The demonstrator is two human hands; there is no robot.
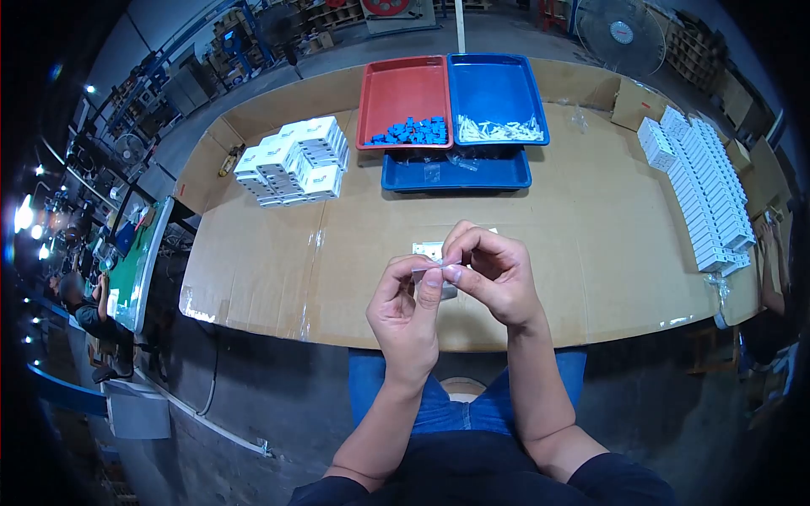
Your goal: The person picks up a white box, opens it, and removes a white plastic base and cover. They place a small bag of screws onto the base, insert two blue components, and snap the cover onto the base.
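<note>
In front of my chest, both hands pinch one small, thin, see-through plastic piece, which looks like a little bag. My left hand grips it between thumb and fingers from the left. From the right, my right hand holds its edge with thumb and index fingertip close to the left thumb. Whether anything is inside the plastic is too small to tell. Just behind the fingers, a white plastic part rests on the cardboard-covered table, mostly hidden by my hands.
Ahead are a red tray with blue pieces, a blue tray with white pieces, and a lower blue tray with clear bags. White boxes stack at left; white units line the right. Other people sit at both sides.
</note>
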